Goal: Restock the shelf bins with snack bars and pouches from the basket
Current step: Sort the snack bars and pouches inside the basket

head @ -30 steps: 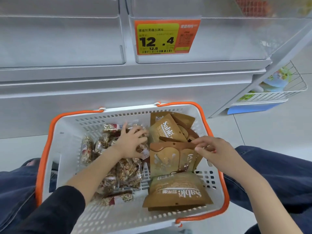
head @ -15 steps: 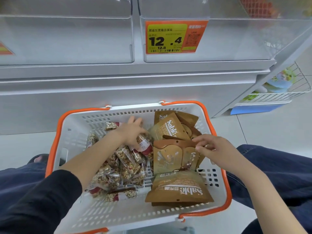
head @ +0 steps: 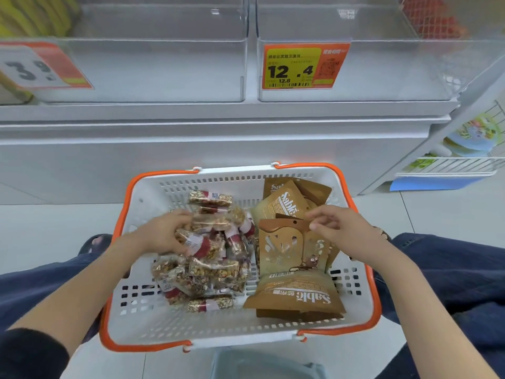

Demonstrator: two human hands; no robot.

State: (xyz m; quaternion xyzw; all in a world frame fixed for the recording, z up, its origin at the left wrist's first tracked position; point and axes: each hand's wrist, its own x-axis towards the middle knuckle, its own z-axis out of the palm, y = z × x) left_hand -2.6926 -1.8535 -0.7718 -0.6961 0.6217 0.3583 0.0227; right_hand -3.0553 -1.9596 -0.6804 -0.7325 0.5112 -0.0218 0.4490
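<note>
A white basket with an orange rim (head: 142,318) rests between my knees. Its left half holds a heap of snack bars (head: 216,272) in clear wrappers, its right half several brown pouches (head: 297,296). My left hand (head: 164,232) curls around a bundle of bars at the heap's left side. My right hand (head: 344,228) pinches the top corner of an upright pouch (head: 281,247). Above stand two clear shelf bins, both with nothing visible inside: the left bin (head: 153,69) with a 3.9 tag and the right bin (head: 388,69) with a 12.4 tag (head: 303,67).
A grey shelf base (head: 218,149) runs between the bins and the basket. A white wire rack (head: 451,165) with colourful packs stands at the right, a blue sheet (head: 431,183) under it. Yellow packs (head: 30,15) fill the top left, red netting (head: 431,20) the top right.
My left hand has slid from the top of the bar heap to its left side and closed around several bars. My right hand has stayed at the pouches. The view has tilted up slightly.
</note>
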